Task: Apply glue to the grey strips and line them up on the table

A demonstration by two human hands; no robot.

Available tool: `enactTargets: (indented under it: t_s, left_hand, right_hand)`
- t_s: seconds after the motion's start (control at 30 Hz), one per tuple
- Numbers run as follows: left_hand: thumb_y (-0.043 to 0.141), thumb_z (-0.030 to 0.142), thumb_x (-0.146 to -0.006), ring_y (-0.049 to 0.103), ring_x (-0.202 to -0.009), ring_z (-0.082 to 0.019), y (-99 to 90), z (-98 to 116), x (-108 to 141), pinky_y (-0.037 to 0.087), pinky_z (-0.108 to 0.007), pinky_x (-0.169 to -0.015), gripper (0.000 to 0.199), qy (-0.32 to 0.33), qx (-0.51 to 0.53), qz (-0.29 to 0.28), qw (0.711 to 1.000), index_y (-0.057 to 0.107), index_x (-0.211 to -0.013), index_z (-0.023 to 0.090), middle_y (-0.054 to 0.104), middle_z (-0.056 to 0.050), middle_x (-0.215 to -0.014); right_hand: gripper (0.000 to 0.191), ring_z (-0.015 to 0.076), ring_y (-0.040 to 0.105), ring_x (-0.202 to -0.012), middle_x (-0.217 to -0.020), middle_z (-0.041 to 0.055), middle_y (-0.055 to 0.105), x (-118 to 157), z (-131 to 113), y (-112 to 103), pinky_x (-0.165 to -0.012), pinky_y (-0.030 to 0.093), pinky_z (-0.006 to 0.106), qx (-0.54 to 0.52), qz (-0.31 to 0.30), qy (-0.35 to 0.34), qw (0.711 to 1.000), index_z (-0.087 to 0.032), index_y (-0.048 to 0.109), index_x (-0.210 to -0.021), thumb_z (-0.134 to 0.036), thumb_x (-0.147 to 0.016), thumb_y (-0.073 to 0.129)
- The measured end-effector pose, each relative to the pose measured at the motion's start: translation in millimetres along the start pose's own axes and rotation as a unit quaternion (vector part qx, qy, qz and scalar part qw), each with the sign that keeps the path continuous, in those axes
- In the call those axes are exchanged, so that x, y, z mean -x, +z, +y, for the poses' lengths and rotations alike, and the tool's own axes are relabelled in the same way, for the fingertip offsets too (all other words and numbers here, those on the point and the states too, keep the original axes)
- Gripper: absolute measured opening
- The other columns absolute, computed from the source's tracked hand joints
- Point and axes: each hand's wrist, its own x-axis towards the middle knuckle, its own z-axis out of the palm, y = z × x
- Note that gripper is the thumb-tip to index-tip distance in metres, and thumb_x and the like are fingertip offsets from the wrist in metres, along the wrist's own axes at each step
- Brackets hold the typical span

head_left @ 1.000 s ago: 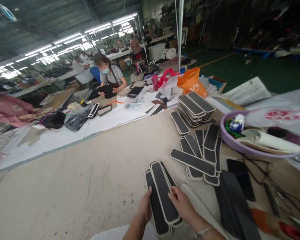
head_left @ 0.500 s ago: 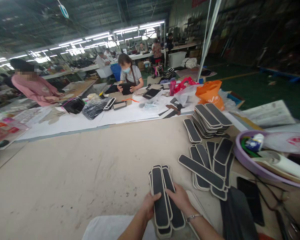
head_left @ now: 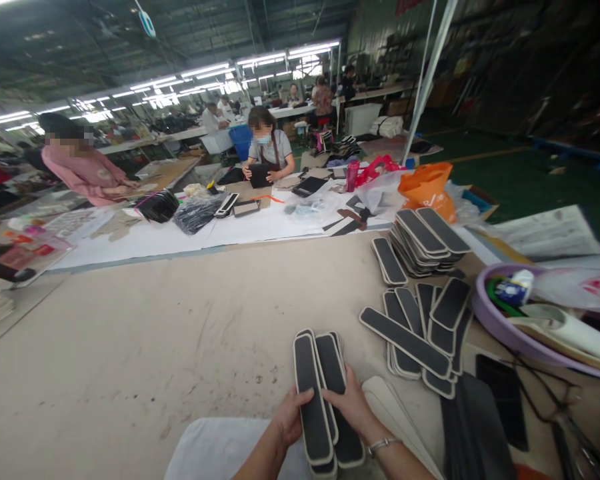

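"Where were the dark strips (head_left: 315, 433)?"
"Between both hands: the left hand (head_left: 289, 419) clamped on their left side, the right hand (head_left: 353, 410) on their right."
"Handling?"
"Light, fairly stiff, I judged; the long edges seemed the best hold."
"Obstacles?"
"Pale pieces (head_left: 399, 415) lay just right of the right hand; a loose pile (head_left: 413, 343) beyond probably crowded that side."

Rows of strip lights (head_left: 263, 59), long worktables (head_left: 145, 320) and several people (head_left: 283, 150) at work show a factory workshop.
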Motion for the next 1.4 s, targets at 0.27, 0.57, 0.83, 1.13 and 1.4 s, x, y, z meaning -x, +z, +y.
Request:
enactTargets:
  t_s: [0.27,0.57,0.83,1.13,1.4]
  left_hand:
    - [0.071,0.023,-0.071,0.061,-0.107,-0.031,-5.5,4,16,0.041,-0.048,-0.100,0.041,0.015,0.037,-0.060,0.997,0.062,-0.110,0.013,0.069,-0.014,-0.107]
    - [0.076,0.028,-0.068,0.061,-0.106,-0.031,-27.2,24,28,0.039,-0.049,-0.102,0.039,0.063,0.058,0.032,0.996,0.066,-0.102,0.013,0.072,-0.012,-0.097]
    - [0.073,0.021,-0.068,0.055,-0.116,-0.030,10.9,19,22,0.035,-0.046,-0.105,0.049,0.084,0.026,-0.076,0.993,0.060,-0.115,0.015,0.065,-0.013,-0.114]
    - [0.070,0.021,-0.067,0.047,-0.123,-0.030,36.2,26,10,0.028,-0.044,-0.109,0.055,0.130,0.022,-0.068,0.989,0.056,-0.120,0.021,0.058,-0.008,-0.126]
    - [0.064,0.045,-0.074,0.039,-0.130,-0.027,2.1,40,-30,0.026,-0.042,-0.108,0.044,0.107,-0.038,0.222,0.968,0.059,-0.108,0.018,0.047,-0.013,-0.137]
  right_hand:
    - [0.046,0.0281,0.065,-0.090,-0.097,0.0098,0.070,10,-20,-7,-0.090,0.046,0.047,-0.236,-0.188,0.109,0.947,-0.014,0.058,-0.106,-0.042,-0.070,0.069]
    - [0.043,0.0267,0.063,-0.097,-0.102,0.0082,0.069,-19,-28,-45,-0.092,0.045,0.041,0.019,0.007,0.008,1.000,-0.017,0.060,-0.104,-0.047,-0.073,0.061]
    - [0.039,0.0229,0.061,-0.097,-0.104,0.0067,0.068,-13,-47,-6,-0.090,0.045,0.038,0.123,-0.168,-0.063,0.976,-0.019,0.059,-0.109,-0.045,-0.084,0.044]
    - [0.057,0.0230,0.060,-0.097,-0.109,0.0094,0.062,7,-71,14,-0.084,0.046,0.032,0.291,-0.125,-0.131,0.939,-0.018,0.044,-0.122,-0.016,-0.067,0.056]
    - [0.071,0.0258,0.060,-0.084,-0.094,0.0139,0.061,-12,-59,25,-0.072,0.046,0.033,0.571,0.004,-0.200,0.796,-0.015,0.043,-0.133,0.001,-0.064,0.045]
